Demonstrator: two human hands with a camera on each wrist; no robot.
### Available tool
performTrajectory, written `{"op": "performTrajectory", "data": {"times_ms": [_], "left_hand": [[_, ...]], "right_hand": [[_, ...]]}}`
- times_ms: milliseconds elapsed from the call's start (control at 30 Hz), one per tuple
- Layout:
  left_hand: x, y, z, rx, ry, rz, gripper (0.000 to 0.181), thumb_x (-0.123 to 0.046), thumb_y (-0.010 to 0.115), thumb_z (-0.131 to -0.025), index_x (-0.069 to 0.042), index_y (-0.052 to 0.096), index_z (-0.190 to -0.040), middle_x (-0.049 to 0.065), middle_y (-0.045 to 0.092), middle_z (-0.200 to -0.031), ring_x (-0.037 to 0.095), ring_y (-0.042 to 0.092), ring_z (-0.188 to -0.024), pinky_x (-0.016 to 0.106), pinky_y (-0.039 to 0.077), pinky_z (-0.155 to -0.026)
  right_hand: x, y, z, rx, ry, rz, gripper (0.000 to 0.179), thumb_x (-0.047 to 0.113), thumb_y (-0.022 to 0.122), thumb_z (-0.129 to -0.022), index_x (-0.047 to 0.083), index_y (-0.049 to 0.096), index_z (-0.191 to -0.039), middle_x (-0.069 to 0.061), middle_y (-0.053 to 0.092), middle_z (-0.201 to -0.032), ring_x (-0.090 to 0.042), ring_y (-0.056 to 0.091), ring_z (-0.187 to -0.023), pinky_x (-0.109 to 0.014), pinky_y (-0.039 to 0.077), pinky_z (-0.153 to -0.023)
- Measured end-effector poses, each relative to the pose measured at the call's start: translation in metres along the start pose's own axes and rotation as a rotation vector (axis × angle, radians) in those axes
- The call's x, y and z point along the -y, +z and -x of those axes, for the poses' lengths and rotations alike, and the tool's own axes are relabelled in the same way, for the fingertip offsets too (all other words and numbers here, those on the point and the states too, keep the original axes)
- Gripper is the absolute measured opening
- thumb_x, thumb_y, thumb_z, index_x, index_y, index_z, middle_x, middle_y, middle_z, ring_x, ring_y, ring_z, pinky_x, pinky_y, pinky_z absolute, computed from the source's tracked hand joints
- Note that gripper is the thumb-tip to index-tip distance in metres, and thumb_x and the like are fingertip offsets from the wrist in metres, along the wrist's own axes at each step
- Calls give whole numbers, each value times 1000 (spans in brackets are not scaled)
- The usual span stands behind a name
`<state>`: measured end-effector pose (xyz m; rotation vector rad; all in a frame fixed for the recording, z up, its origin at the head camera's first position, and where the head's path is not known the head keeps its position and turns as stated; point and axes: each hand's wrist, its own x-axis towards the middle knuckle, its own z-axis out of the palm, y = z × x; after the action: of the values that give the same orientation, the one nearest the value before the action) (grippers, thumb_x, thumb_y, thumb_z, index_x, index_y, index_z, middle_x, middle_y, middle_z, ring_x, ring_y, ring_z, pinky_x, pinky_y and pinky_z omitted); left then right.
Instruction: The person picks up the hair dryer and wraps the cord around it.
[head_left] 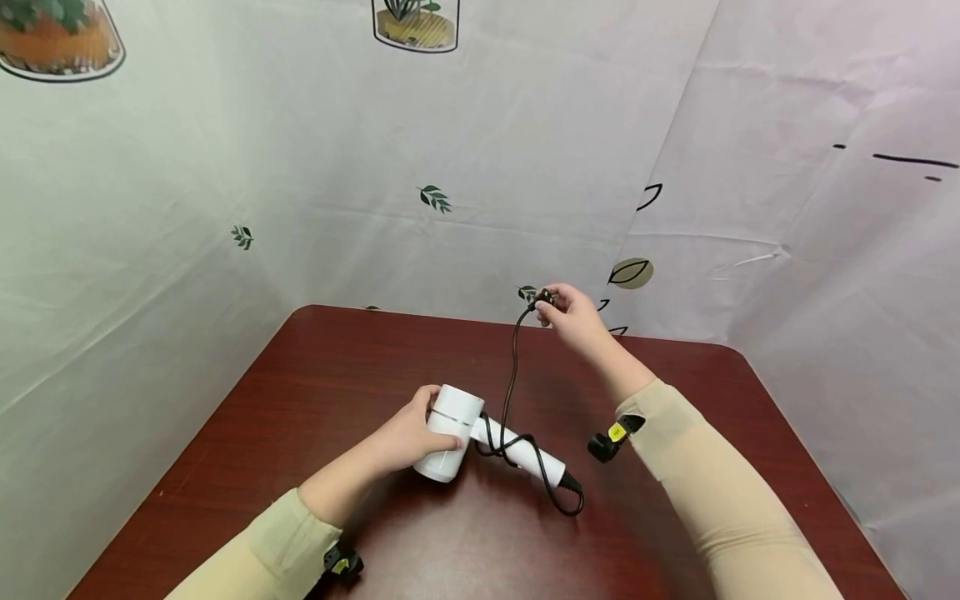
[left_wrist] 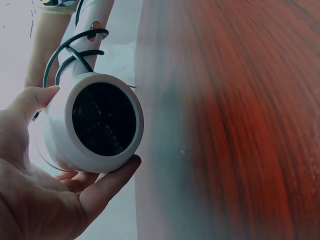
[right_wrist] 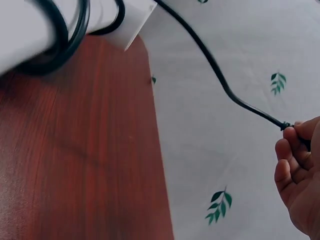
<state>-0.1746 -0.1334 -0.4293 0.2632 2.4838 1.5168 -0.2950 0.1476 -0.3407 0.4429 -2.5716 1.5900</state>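
A white hair dryer point(head_left: 450, 417) with a silver band is held over the table by my left hand point(head_left: 408, 433), whose thumb and fingers wrap its barrel. In the left wrist view the dark round end point(left_wrist: 104, 120) of the barrel faces the camera. The handle point(head_left: 528, 454) slants down to the right, with loops of black cord point(head_left: 512, 375) wound around it. Farther back and higher, my right hand point(head_left: 572, 317) pinches the black plug point(head_left: 544, 297) at the cord's end. Between plug and handle the cord runs in a loose curve. The right wrist view shows the fingers point(right_wrist: 284, 150) curled at the plug.
A dark red wood-grain table point(head_left: 337, 358) with rounded back corners lies under both hands. Pale fabric walls point(head_left: 480, 150) printed with leaves and jars stand behind it and at both sides. Small black devices point(head_left: 617, 437) are strapped at the wrists.
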Motion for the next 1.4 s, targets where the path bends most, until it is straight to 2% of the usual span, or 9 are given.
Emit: {"op": "performTrajectory", "data": {"times_ms": [167,433,567,700,833,967,1167,1333,1400], "left_hand": [[1,-1,0,23,6,-1,92,-17,86,-74,-1,31,-146,13,58,-119,22,61,-96,40,53,-77],[1,-1,-1,36,13,9,92,-16,86,-74,-1,31,-147,15,57,-126,24,61,-102,41,52,-81],[1,-1,-1,39,22,31,91,-14,85,-74,-1,32,-146,15,57,-129,24,61,-102,40,53,-81],[1,-2,-1,48,32,47,90,-14,85,-74,0,32,-146,16,56,-131,24,60,-103,41,52,-81],[1,-3,0,69,38,53,91,-14,84,-75,0,30,-147,17,55,-132,25,60,-105,41,52,-83],[0,-4,-1,86,43,53,92,-16,84,-76,-2,29,-148,17,54,-133,25,60,-105,41,52,-83],[-2,-6,1,93,44,64,91,-17,84,-76,-3,29,-148,17,54,-133,24,60,-104,40,52,-82],[-4,-6,2,92,40,77,91,-17,83,-77,-3,29,-148,16,54,-133,24,60,-105,41,52,-83],[-4,-6,2,91,41,80,90,-17,83,-77,-3,29,-148,16,54,-133,24,60,-105,41,52,-83]], "right_hand": [[-9,3,-2,4,36,2,25,16,59,-100,2,58,-122,-14,68,-98,-31,63,-96,-32,54,-78],[-26,7,-4,45,56,-80,30,7,57,-100,-7,53,-126,-28,63,-102,-38,61,-97,-25,53,-75],[-32,6,-3,64,83,-70,34,9,55,-102,-9,50,-130,-21,63,-97,-40,60,-96,-35,53,-78],[-40,5,-1,85,102,-48,33,11,53,-102,-8,50,-129,-26,62,-98,-43,58,-94,-47,51,-82],[-47,6,1,103,141,-48,32,13,53,-103,-8,53,-127,-28,61,-104,-38,59,-92,-42,52,-79],[-55,8,3,115,193,-113,31,11,53,-102,-8,53,-127,-20,61,-101,-27,60,-85,-41,53,-76],[-64,11,8,96,163,-170,42,5,53,-102,5,43,-142,-9,52,-92,-34,61,-81,-49,55,-75],[-70,14,12,104,154,-184,25,7,52,-102,-1,55,-127,-10,54,-93,-27,60,-77,-60,51,-81],[-72,15,13,95,172,-192,21,9,53,-103,-1,60,-120,-10,56,-94,-31,61,-80,-62,50,-84]]}}
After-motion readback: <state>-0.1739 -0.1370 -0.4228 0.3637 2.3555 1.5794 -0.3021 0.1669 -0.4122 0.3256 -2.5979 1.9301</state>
